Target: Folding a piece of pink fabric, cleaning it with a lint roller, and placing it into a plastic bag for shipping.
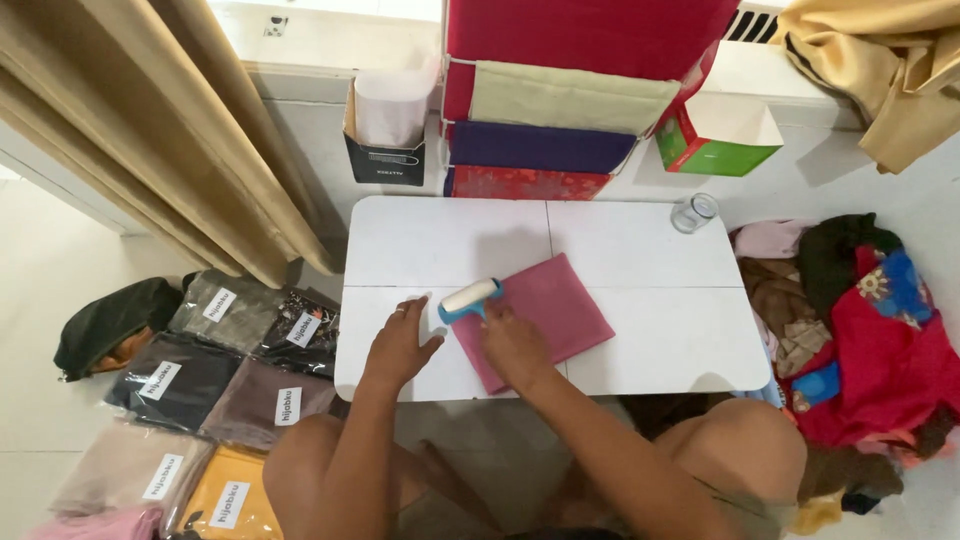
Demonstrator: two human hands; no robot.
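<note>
1. White tiled floor all around, with a low white counter (pixel 640 250) in the middle, seen from above.
2. One folded pink cloth (pixel 545 318) lying flat on the counter, set at an angle, near corner hidden under the right hand.
3. One lint roller (pixel 470 298), white drum on a blue frame, resting on the cloth's left edge; handle covered by the right hand (pixel 512 345), fingers closed on it.
4. Left hand (pixel 398 345) pressed flat on the bare counter just left of the cloth, fingers spread apart, a ring on one of them.
5. One small clear glass jar (pixel 693 212) at the counter's far right edge, well apart from both hands.
6. Seven wrapped fabric packets (pixel 200 380) counted on the floor at left, each with a white label; the lowest ones cut off by the frame, so possibly more.
7. One dark bag (pixel 112 325) beside them, partly tucked under the beige curtain (pixel 170 130).
8. Loose heap of clothes (pixel 860 320) on the floor at right; separate pieces hard to count.
9. Stack of folded fabrics (pixel 560 100) beyond the counter, four layers visible, top cut off.
10. One dark open box (pixel 385 135) and one red-and-green box (pixel 715 135) flanking that stack.
</note>
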